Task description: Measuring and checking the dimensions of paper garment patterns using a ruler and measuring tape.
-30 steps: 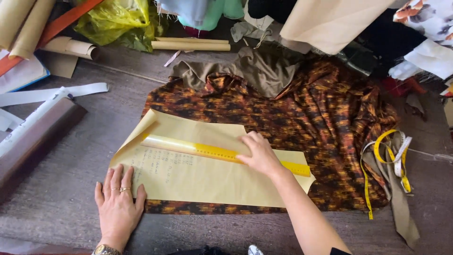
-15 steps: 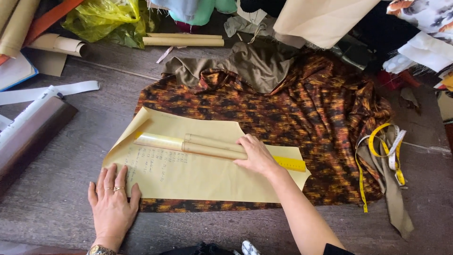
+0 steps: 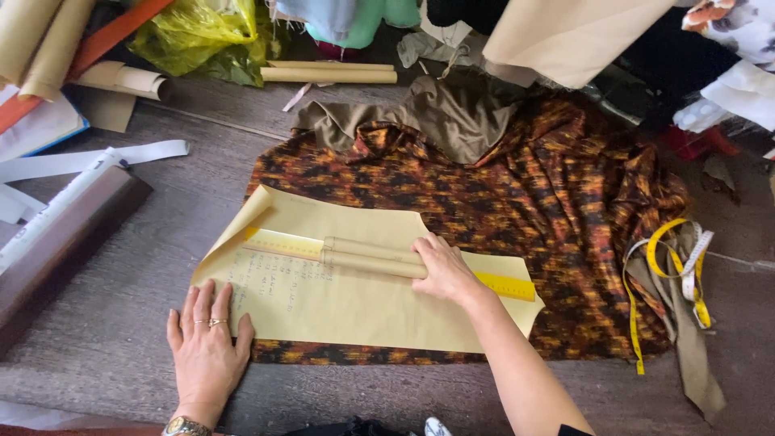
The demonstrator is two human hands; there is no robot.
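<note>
The left hand (image 3: 208, 339) lies flat, fingers spread, on the lower left corner of a big tan paper sheet (image 3: 355, 299) in the middle of the frame. It holds nothing. The right hand (image 3: 442, 268) presses down on a small tan paper roll (image 3: 367, 257), fingers resting on its right end. The roll lies on top of a yellow ruler (image 3: 504, 285) that sticks out on both sides of it. The paper sheet lies on an orange and brown patterned cloth (image 3: 517, 194) spread over the grey tabletop (image 3: 161, 234). A yellow tape measure (image 3: 682, 266) curls at the right edge of the cloth. A plain brown cloth (image 3: 452, 113) is bunched at the top of the patterned one. In the upper left of the frame sits a yellow plastic bag (image 3: 198, 32); I cannot tell what is in it. 2 more paper rolls (image 3: 327, 73) lie beside it.
</note>
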